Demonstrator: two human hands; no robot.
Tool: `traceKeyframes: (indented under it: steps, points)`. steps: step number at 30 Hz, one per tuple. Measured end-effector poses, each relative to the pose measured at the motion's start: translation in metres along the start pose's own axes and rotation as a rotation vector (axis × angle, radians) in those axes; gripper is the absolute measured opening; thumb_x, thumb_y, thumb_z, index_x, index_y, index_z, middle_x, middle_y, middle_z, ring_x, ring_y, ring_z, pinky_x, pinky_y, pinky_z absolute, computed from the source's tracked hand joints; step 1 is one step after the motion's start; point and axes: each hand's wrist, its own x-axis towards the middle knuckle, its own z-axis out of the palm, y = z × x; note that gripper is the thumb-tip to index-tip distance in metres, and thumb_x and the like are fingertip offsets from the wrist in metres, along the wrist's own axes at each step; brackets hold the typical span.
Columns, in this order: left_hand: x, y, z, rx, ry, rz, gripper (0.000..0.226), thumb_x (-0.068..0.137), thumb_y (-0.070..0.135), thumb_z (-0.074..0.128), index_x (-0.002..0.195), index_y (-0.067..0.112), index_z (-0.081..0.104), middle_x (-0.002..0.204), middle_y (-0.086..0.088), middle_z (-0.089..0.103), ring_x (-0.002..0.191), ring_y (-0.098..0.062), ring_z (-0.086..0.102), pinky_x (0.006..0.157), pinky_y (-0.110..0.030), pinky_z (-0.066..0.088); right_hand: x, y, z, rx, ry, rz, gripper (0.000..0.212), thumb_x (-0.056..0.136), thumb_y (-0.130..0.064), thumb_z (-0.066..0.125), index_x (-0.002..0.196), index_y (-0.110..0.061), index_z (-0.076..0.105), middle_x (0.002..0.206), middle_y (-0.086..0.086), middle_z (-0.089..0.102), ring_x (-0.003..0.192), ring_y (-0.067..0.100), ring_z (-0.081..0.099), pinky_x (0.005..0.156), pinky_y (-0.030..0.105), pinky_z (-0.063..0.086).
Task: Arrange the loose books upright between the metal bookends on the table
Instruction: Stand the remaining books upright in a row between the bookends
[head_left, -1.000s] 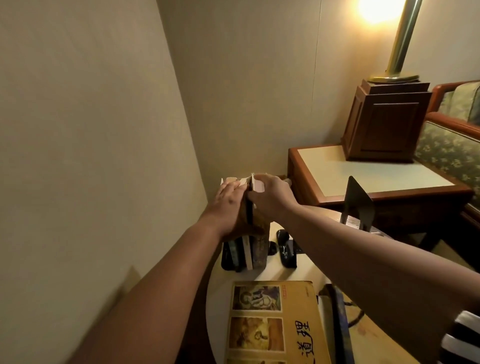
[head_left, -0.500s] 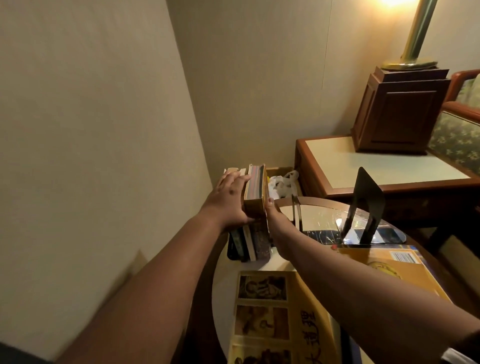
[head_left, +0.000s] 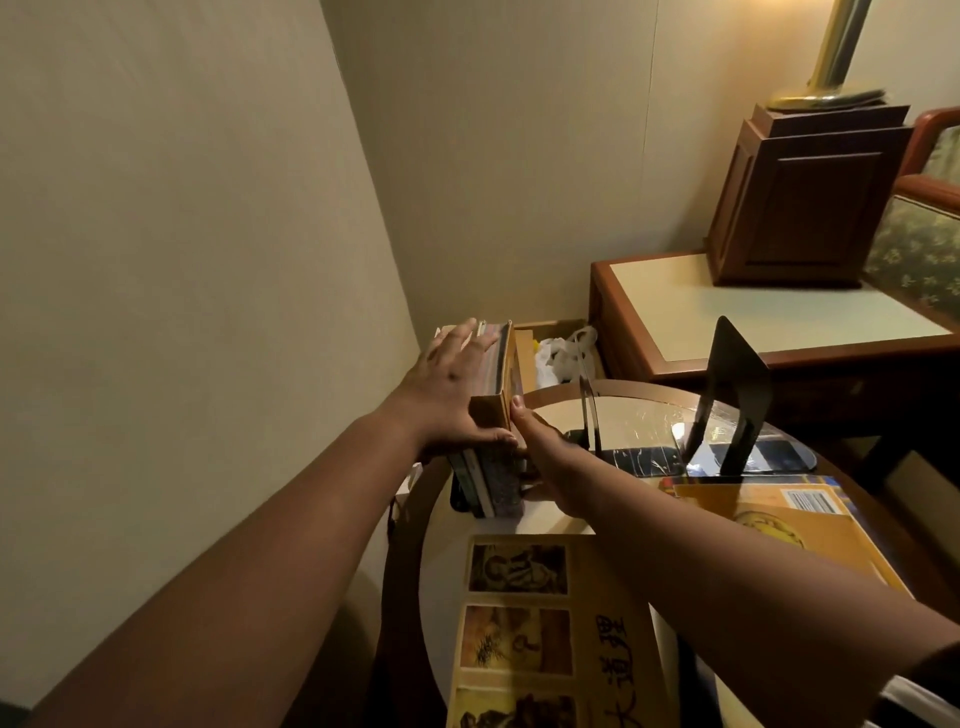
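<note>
In the middle left of the frame the left hand (head_left: 454, 397) lies flat, fingers straight, on top of the upright books (head_left: 493, 483). Just right of them the right hand (head_left: 545, 452) touches the outer cover with its thumb. Its other fingers are hidden, so I cannot tell their state. The near bookend (head_left: 589, 415) stands right of this hand, apart from the row, so I judge the right hand is nearer to it. The loose books (head_left: 524, 623) lie flat on the desk (head_left: 447, 571), lower in the frame.
</note>
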Motion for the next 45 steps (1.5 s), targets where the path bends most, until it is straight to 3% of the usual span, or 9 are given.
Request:
traceKeyframes:
  steps: [4, 10, 15, 19, 24, 28, 31, 35, 45]
  points:
    - [0.004, 0.0, -0.004, 0.133, 0.032, 0.098, 0.118, 0.065, 0.073, 0.073, 0.156, 0.025, 0.016, 0.165, -0.003, 0.01, 0.151, -0.029, 0.006, 0.123, -0.049, 0.011, -0.002, 0.0, -0.003, -0.025, -0.021, -0.008, 0.075, 0.097, -0.071, 0.021, 0.153, -0.022, 0.027, 0.152, 0.02, 0.039, 0.138, 0.039, 0.038, 0.096, 0.042, 0.041]
    - [0.009, 0.011, 0.001, 0.009, 0.087, 0.119, 0.093, 0.068, 0.061, 0.077, 0.146, 0.028, 0.038, 0.156, 0.0, 0.035, 0.144, -0.021, 0.031, 0.114, -0.042, 0.032, -0.004, -0.002, -0.008, -0.034, -0.057, 0.02, 0.078, 0.096, -0.071, 0.022, 0.154, -0.019, 0.028, 0.155, 0.017, 0.037, 0.142, 0.039, 0.034, 0.111, 0.05, 0.035]
    - [0.007, 0.014, 0.004, 0.042, 0.085, 0.094, 0.09, 0.069, 0.065, 0.074, 0.143, 0.03, 0.038, 0.157, 0.003, 0.032, 0.145, -0.022, 0.027, 0.115, -0.043, 0.032, -0.024, 0.002, -0.019, -0.036, -0.02, 0.005, 0.058, 0.1, -0.054, 0.044, 0.141, -0.012, 0.047, 0.131, 0.012, 0.059, 0.12, 0.029, 0.057, 0.101, 0.046, 0.047]
    - [0.006, 0.02, 0.003, 0.021, 0.075, 0.063, 0.09, 0.068, 0.064, 0.075, 0.143, 0.031, 0.037, 0.158, 0.003, 0.03, 0.146, -0.022, 0.025, 0.116, -0.046, 0.032, -0.059, 0.008, -0.036, -0.061, 0.104, -0.19, 0.03, 0.102, -0.028, 0.052, 0.125, -0.01, 0.06, 0.115, 0.01, 0.068, 0.103, 0.023, 0.067, 0.087, 0.043, 0.058]
    - [0.006, 0.023, 0.002, 0.0, 0.052, 0.026, 0.091, 0.065, 0.064, 0.075, 0.141, 0.034, 0.037, 0.157, 0.005, 0.03, 0.145, -0.022, 0.027, 0.113, -0.047, 0.035, -0.124, 0.026, -0.076, -0.254, 0.264, -0.409, 0.017, 0.101, -0.014, 0.053, 0.109, -0.019, 0.067, 0.107, -0.002, 0.069, 0.103, 0.013, 0.066, 0.087, 0.036, 0.058]
    - [0.006, 0.025, 0.0, -0.001, 0.044, 0.009, 0.091, 0.063, 0.063, 0.076, 0.14, 0.033, 0.039, 0.157, 0.003, 0.03, 0.144, -0.024, 0.029, 0.113, -0.049, 0.036, -0.16, 0.055, -0.106, -0.736, 0.427, -0.319, 0.012, 0.1, -0.024, 0.053, 0.106, -0.026, 0.064, 0.109, -0.004, 0.062, 0.095, 0.011, 0.06, 0.08, 0.028, 0.056]
    - [0.005, 0.029, 0.0, -0.007, 0.047, -0.001, 0.09, 0.063, 0.062, 0.077, 0.139, 0.033, 0.04, 0.156, 0.002, 0.032, 0.144, -0.025, 0.029, 0.113, -0.049, 0.034, -0.179, 0.076, -0.102, -1.217, 0.455, -0.194, 0.039, 0.094, -0.057, 0.053, 0.119, -0.027, 0.056, 0.126, 0.0, 0.049, 0.108, 0.012, 0.046, 0.092, 0.029, 0.046]
    - [0.006, 0.031, 0.0, 0.0, 0.043, -0.018, 0.09, 0.063, 0.059, 0.08, 0.139, 0.033, 0.04, 0.156, 0.001, 0.033, 0.144, -0.027, 0.03, 0.112, -0.051, 0.035, -0.192, 0.091, -0.082, -1.301, 0.478, -0.118, 0.087, 0.078, -0.082, 0.049, 0.141, -0.022, 0.04, 0.152, 0.007, 0.032, 0.138, 0.025, 0.032, 0.111, 0.041, 0.033]
    - [0.003, 0.034, 0.002, 0.019, 0.058, -0.016, 0.09, 0.064, 0.056, 0.082, 0.139, 0.03, 0.041, 0.155, -0.002, 0.035, 0.141, -0.03, 0.033, 0.107, -0.055, 0.04, -0.22, 0.071, -0.123, -1.307, 0.208, -0.034, 0.088, 0.076, -0.035, 0.082, 0.148, -0.024, 0.034, 0.155, -0.002, 0.03, 0.14, 0.025, 0.031, 0.11, 0.04, 0.041]
